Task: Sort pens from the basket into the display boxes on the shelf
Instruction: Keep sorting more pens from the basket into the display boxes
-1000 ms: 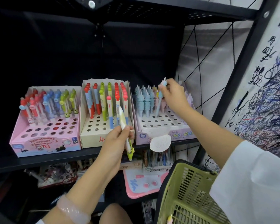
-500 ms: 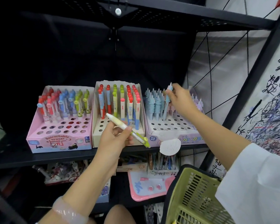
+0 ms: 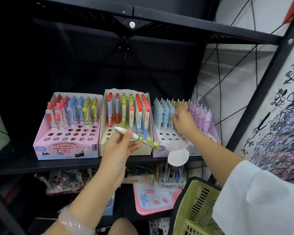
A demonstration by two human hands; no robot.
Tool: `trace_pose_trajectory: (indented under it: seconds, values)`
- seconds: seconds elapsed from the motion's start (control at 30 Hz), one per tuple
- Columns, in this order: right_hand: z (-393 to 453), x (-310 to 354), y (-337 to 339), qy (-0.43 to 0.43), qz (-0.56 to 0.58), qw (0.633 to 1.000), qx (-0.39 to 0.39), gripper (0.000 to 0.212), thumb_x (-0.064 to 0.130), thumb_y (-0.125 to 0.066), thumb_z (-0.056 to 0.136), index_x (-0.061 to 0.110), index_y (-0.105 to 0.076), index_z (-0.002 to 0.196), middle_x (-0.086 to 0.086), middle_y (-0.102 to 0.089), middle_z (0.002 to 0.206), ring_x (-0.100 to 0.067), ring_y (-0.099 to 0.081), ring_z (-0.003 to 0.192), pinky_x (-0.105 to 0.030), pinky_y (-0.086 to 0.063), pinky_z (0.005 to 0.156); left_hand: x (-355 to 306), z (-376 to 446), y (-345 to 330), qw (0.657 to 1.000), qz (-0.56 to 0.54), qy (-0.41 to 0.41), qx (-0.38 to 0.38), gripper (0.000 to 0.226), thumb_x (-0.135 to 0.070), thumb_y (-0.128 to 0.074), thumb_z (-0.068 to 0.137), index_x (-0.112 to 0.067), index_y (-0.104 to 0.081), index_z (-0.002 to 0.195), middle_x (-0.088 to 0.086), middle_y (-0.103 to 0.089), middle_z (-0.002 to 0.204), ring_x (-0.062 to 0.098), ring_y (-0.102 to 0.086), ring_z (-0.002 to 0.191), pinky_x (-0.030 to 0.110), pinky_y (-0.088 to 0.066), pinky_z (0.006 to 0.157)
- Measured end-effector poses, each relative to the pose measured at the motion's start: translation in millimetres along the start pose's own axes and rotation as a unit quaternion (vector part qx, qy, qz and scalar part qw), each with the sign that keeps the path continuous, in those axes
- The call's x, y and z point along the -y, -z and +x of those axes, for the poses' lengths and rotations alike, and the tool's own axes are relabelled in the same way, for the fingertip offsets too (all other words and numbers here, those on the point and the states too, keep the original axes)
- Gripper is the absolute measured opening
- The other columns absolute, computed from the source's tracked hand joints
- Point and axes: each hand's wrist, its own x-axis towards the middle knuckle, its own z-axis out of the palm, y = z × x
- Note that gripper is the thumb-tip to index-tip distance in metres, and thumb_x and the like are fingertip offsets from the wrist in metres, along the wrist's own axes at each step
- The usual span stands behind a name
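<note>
Black metal shelving (image 3: 75,164) fills the frame, with a scribbled white wall panel (image 3: 278,116) seen at the right edge. Nearest, at the lower right, a green plastic mesh basket (image 3: 195,211) is seen beside a white sleeve (image 3: 261,197). At lower centre, the left hand (image 3: 116,150) is raised in front of the shelf edge; a white and lime-green pen (image 3: 137,137) is pinched between its thumb and curled fingers, lying tilted with its white end toward the upper left and its green end toward the lower right, in front of the middle box. Further up, at centre right, the right hand (image 3: 182,122) is reached into the white and lilac cardboard display box (image 3: 161,150); its fingers are laid against a pale blue unicorn-topped pen (image 3: 172,116) standing there, though whether the pen is gripped cannot be told. A cream cardboard display box (image 3: 126,149) with red- and green-capped pens is placed at the centre, and a pink cardboard display box (image 3: 66,150) with perforated holes and red, blue and green pens at the centre left. A round white tag (image 3: 178,157) is hung at the shelf edge.
</note>
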Motion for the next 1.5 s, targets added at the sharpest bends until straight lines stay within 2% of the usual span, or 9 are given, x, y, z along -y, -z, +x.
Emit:
trace_pose_trajectory:
  seconds: [0.2, 0.3, 0.37, 0.5, 0.73, 0.97, 1.13, 1.3, 1.5]
  values:
    - [-16, 9, 5, -0.001, -0.033, 0.999, -0.017, 0.045, 0.008, -0.048, 0.094, 0.011, -0.035, 0.137, -0.004, -0.048, 0.071, -0.022, -0.050, 0.064, -0.038, -0.046, 0.060, -13, -1, 15, 0.999, -0.025, -0.015, -0.025, 0.003, -0.010, -0.056, 0.091, -0.012, -0.058, 0.090, 0.009, -0.067, 0.087, 0.019, -0.071, 0.076, 0.020, -0.054, 0.062]
    - [-31, 34, 16, 0.048, 0.027, 0.991, -0.121, 0.025, 0.010, -0.049, 0.093, 0.009, -0.052, 0.117, 0.003, -0.055, 0.091, -0.009, -0.055, 0.080, -0.025, -0.045, 0.065, -19, 2, 23, 0.998, -0.061, -0.009, -0.035, 0.002, -0.007, -0.057, 0.090, -0.009, -0.059, 0.089, 0.012, -0.070, 0.089, 0.023, -0.071, 0.081, 0.021, -0.055, 0.063]
    - [-47, 60, 20, 0.067, 0.151, 0.985, -0.054, 0.010, 0.018, -0.049, 0.095, 0.018, -0.058, 0.100, 0.011, -0.058, 0.083, 0.005, -0.055, 0.071, -0.011, -0.045, 0.061, -21, 3, 26, 0.996, -0.082, -0.005, -0.041, 0.002, -0.007, -0.058, 0.089, -0.008, -0.060, 0.089, 0.013, -0.072, 0.088, 0.024, -0.071, 0.083, 0.021, -0.055, 0.064]
    - [-73, 102, 13, 0.009, 0.346, 0.929, 0.133, 0.008, 0.025, -0.051, 0.095, 0.021, -0.058, 0.093, 0.000, -0.067, 0.076, -0.005, -0.064, 0.061, -0.017, -0.054, 0.060, -25, 1, 30, 0.992, -0.112, -0.006, -0.052, 0.002, -0.006, -0.059, 0.088, -0.006, -0.059, 0.089, 0.012, -0.073, 0.086, 0.025, -0.071, 0.085, 0.022, -0.056, 0.065]
    - [-71, 148, -6, -0.062, 0.515, 0.848, 0.109, 0.013, 0.018, -0.059, 0.090, 0.008, -0.057, 0.099, -0.001, -0.065, 0.070, -0.007, -0.065, 0.060, -0.016, -0.053, 0.061, -34, -10, 53, 0.996, -0.047, -0.056, -0.044, 0.009, -0.003, -0.061, 0.086, -0.007, -0.053, 0.083, 0.005, -0.073, 0.073, 0.019, -0.071, 0.079, 0.019, -0.055, 0.067]
    - [-54, 192, -25, 0.074, 0.363, 0.922, 0.109, 0.010, 0.024, -0.060, 0.090, 0.019, -0.057, 0.099, 0.004, -0.069, 0.073, -0.005, -0.067, 0.070, -0.022, -0.057, 0.072, -45, -5, 93, 0.957, 0.222, -0.163, -0.091, 0.011, -0.019, -0.062, 0.088, -0.028, -0.055, 0.088, -0.012, -0.067, 0.087, -0.006, -0.062, 0.077, 0.009, -0.045, 0.067]
    - [-21, 211, -38, 0.134, 0.242, 0.961, -0.018, 0.011, 0.022, -0.063, 0.088, 0.019, -0.053, 0.090, 0.004, -0.063, 0.076, -0.009, -0.063, 0.070, -0.020, -0.052, 0.067, -64, 12, 132, 0.884, 0.433, -0.172, -0.016, 0.042, -0.022, -0.057, 0.091, -0.034, -0.041, 0.128, -0.021, -0.040, 0.126, -0.004, -0.037, 0.117, 0.020, -0.031, 0.098]
    - [-5, 212, -73, 0.147, 0.085, 0.985, 0.012, 0.015, 0.023, -0.059, 0.090, 0.013, -0.052, 0.098, 0.004, -0.056, 0.069, -0.007, -0.053, 0.061, -0.022, -0.043, 0.056, -66, 17, 156, 0.843, 0.510, -0.170, -0.018, 0.045, -0.028, -0.054, 0.092, -0.027, -0.041, 0.135, -0.013, -0.043, 0.135, -0.002, -0.035, 0.118, 0.021, -0.031, 0.097]
    - [0, 212, -94, 0.125, -0.040, 0.987, 0.091, 0.024, 0.025, -0.056, 0.092, 0.004, -0.055, 0.102, -0.006, -0.057, 0.081, -0.021, -0.057, 0.074, -0.027, -0.038, 0.058, -60, 17, 172, 0.855, 0.500, -0.137, -0.016, 0.043, -0.024, -0.054, 0.092, -0.026, -0.042, 0.134, -0.007, -0.043, 0.139, 0.000, -0.036, 0.121, 0.020, -0.027, 0.098]
